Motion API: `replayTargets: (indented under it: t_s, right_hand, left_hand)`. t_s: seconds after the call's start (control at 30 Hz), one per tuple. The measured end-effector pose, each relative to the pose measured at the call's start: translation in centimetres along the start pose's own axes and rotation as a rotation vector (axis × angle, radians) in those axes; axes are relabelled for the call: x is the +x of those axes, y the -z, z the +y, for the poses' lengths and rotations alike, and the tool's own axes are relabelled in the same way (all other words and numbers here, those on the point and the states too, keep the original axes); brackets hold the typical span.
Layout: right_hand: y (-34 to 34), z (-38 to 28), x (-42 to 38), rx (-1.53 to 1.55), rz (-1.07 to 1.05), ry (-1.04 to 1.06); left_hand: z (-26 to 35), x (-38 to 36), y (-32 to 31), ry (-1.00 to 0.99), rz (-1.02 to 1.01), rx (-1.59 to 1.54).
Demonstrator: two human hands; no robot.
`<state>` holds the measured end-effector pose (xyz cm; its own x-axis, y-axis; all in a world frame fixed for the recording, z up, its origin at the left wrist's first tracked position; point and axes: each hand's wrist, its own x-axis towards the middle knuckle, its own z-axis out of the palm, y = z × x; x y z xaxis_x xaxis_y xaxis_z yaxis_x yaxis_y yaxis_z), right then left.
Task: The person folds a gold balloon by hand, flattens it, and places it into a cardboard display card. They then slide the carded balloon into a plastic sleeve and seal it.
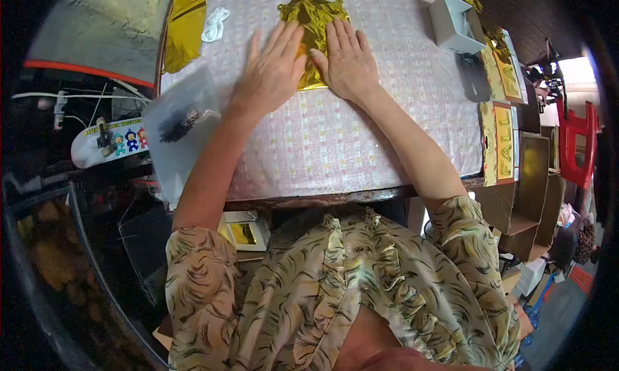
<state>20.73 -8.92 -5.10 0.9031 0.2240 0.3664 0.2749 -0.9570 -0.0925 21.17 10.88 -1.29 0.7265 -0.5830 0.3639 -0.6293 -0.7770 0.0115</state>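
A shiny gold foil-like piece [311, 29] lies at the far side of the table, with a rounded top that carries a small red spot. My left hand [274, 68] rests flat over its left edge, fingers stretched out and pointing away from me. On the right edge lies my right hand [351, 58], palm down with the fingers slightly spread and the thumb turned inward. Between the two hands a strip of the gold piece shows, down to its near edge. Neither hand grips anything. The parts under my palms are hidden.
A pale checked cloth [309, 151] covers the table. At left are a white cord bundle [215, 24], more gold material [184, 35] and a clear bin [184, 129] with dark items. An open white box [456, 24] and a dark object [474, 77] stand right.
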Motion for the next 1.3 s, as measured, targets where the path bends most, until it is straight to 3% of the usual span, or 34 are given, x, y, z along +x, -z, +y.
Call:
replayTargets:
  t_s: [0.07,0.13,0.5,0.57,0.6,0.63,0.7,0.77,0.9,0.97,1.07,1.17,1.27,1.3]
  right_hand:
    - [-0.2,0.0,-0.2,-0.005,-0.006,0.007]
    - [-0.1,0.0,-0.1,-0.056,-0.019,0.021]
    - [-1.7,3.9,3.0,0.071,-0.047,-0.086]
    - [-2.8,5.9,4.7,-0.046,0.158,-0.050]
    - [-3.7,7.1,6.3,-0.048,0.150,-0.050]
    - [-4.6,8.4,8.2,0.148,0.571,0.139]
    - [-3.2,9.8,9.7,0.348,0.984,0.334]
    - [1.5,10.3,10.5,0.517,-0.263,-0.357]
    - [2.6,9.3,11.0,0.565,-0.366,-0.370]
    - [3.0,7.8,11.6,0.394,-0.400,-0.440]
    - [1.4,8.5,11.5,0.496,-0.474,-0.459]
    - [0.3,10.7,10.3,0.788,-0.328,-0.133]
    - [2.6,9.5,10.7,1.005,-0.341,-0.138]
    - [3.8,8.7,11.3,0.815,-0.420,-0.298]
  left_hand:
    - [-0.1,0.8,-0.5,-0.024,0.054,-0.119]
    - [-0.6,1.2,-1.5,-0.031,-0.084,-0.177]
    - [-1.5,0.4,-2.1,-0.099,-0.147,-0.098]
    - [-1.5,0.4,-2.2,-0.099,-0.141,-0.107]
    - [-1.5,0.4,-2.2,-0.098,-0.139,-0.113]
    - [-1.5,0.5,-2.2,-0.096,-0.136,-0.118]
    - [-1.5,0.6,-2.2,-0.097,-0.134,-0.107]
    - [-1.6,0.4,-2.5,-0.095,-0.138,-0.105]
    - [-1.6,0.2,-2.6,-0.086,-0.127,-0.152]
    - [-1.6,0.2,-2.7,-0.081,-0.132,-0.172]
    - [-1.7,0.2,-3.0,-0.064,-0.141,-0.158]
    - [-1.7,0.2,-3.2,-0.071,-0.112,-0.152]
    - [-1.9,0.5,-3.0,-0.054,-0.122,-0.145]
    - [-2.1,0.9,-2.9,0.004,-0.140,-0.311]
